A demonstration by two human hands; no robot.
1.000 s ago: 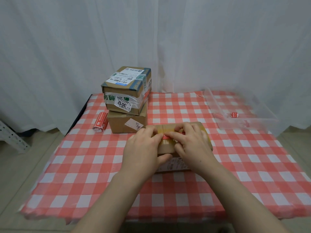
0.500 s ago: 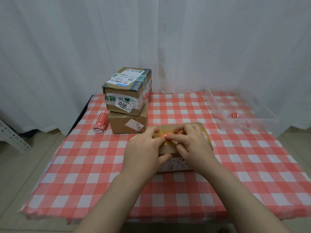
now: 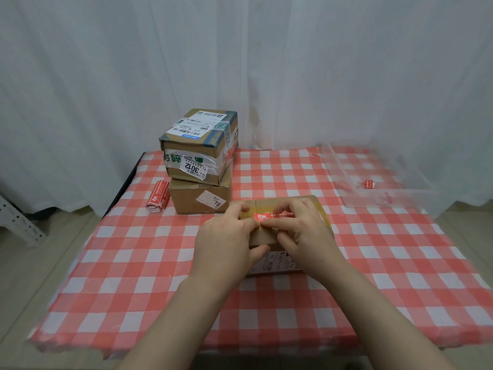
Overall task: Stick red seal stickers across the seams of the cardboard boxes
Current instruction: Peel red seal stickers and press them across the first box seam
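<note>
A red-and-white checked cloth (image 3: 373, 265) covers the bench (image 3: 124, 188), whose dark frame shows only along the far left edge. The cloth droops a little over the near edge. At the far right corner sits a clear plastic tub (image 3: 405, 199), its walls blurred. A white curtain (image 3: 320, 76) hangs in folds behind the far edge. Off to the left, a white perforated metal rack (image 3: 16, 222) stands on the pale floor (image 3: 40, 265).

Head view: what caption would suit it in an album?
Left hand grips a cardboard box while the right hand pinches a red seal sticker on top, two stacked boxes behind.
</note>
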